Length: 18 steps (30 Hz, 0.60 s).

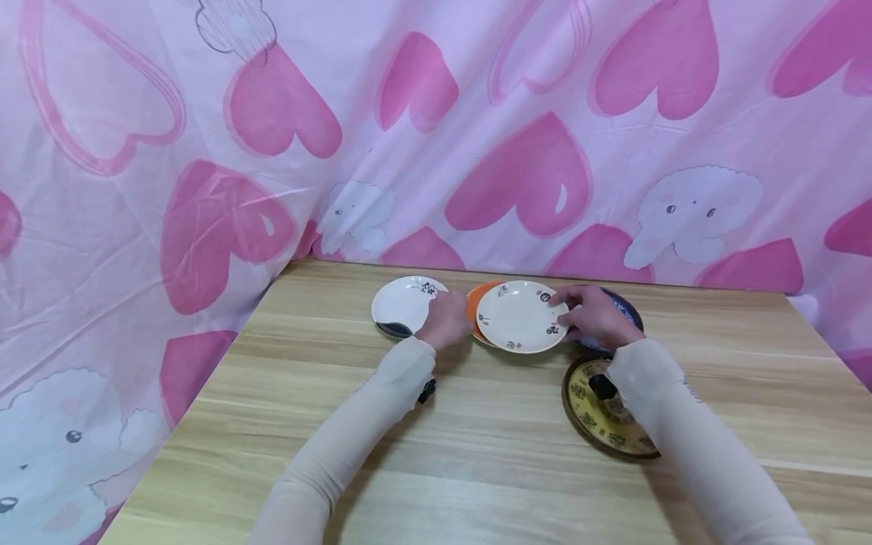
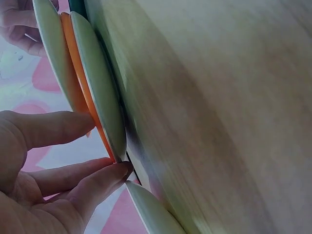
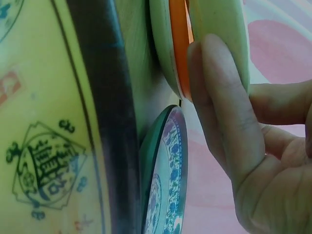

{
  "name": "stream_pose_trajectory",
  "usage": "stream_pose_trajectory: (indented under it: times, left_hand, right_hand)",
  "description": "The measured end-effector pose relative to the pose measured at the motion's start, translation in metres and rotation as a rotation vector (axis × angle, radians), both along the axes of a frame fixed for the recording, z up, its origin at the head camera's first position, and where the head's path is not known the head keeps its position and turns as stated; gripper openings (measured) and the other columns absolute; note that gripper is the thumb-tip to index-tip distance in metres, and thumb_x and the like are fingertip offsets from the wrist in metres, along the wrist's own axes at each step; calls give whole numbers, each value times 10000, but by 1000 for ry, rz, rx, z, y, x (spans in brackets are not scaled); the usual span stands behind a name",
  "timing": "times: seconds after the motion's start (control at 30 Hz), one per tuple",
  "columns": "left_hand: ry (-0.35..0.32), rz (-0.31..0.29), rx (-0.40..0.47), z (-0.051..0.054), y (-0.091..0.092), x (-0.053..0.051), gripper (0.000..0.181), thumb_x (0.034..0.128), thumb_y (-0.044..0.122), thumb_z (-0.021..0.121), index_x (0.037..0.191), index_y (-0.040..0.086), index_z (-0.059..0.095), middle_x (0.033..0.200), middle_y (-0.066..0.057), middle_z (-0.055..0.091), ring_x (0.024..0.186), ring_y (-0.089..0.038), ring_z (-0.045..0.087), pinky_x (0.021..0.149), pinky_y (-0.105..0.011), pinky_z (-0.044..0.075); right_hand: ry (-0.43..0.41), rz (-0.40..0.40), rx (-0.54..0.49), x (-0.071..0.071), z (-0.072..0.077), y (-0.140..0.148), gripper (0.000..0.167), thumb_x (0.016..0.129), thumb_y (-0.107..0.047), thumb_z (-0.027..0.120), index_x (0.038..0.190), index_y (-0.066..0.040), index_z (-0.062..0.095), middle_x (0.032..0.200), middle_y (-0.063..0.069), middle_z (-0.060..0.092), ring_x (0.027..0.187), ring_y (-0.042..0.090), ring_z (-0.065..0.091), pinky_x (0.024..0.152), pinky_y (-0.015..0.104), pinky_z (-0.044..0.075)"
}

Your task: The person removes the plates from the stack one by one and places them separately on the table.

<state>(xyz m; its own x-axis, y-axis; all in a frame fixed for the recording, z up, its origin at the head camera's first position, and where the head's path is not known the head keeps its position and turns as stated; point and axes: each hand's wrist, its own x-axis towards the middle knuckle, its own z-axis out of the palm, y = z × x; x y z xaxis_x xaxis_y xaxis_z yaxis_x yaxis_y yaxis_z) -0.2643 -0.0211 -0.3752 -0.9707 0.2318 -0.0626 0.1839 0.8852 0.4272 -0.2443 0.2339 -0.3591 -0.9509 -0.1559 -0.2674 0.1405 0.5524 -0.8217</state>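
My right hand (image 1: 598, 316) grips the right edge of a white plate (image 1: 521, 318) with small dark motifs round its rim. In the right wrist view, its fingers lie under that plate. Partly hidden beneath is an orange plate (image 1: 480, 294); a pale layer (image 2: 100, 80) lies under the orange, and I cannot tell whether it is a separate plate. My left hand (image 1: 446, 319) pinches the left edge of the orange plate, thumb above and fingers below. Just left of that hand, a white plate with a dark patch (image 1: 402, 301) rests on the table.
A blue-patterned plate with a dark rim (image 1: 628, 309) lies behind my right hand. In front of it is a yellow, brown-rimmed plate (image 1: 591, 409), partly covered by my right wrist. The wooden table (image 1: 477, 469) meets a pink heart-patterned cloth (image 1: 422, 182) at the back.
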Motion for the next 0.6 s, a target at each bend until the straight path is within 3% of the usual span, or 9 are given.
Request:
stream_pose_trajectory:
  times: [0.27, 0.6]
  left_hand:
    - [27, -10, 6, 2, -2, -1, 75, 835, 67, 726, 860, 8, 688, 840, -114, 684, 764, -224, 582, 668, -322, 532]
    - [58, -27, 14, 0, -5, 1, 130, 823, 110, 755, 797, 30, 656, 820, -115, 672, 779, -242, 578, 675, -333, 512]
  right_hand:
    - [24, 30, -49, 4, 1, 8, 386, 952, 35, 567, 1333, 73, 528, 1103, 158, 389, 731, 137, 635, 710, 361, 645]
    - [51, 137, -80, 13, 2, 24, 387, 934, 42, 597, 1319, 50, 555, 1148, 203, 431, 779, 153, 664, 716, 391, 647]
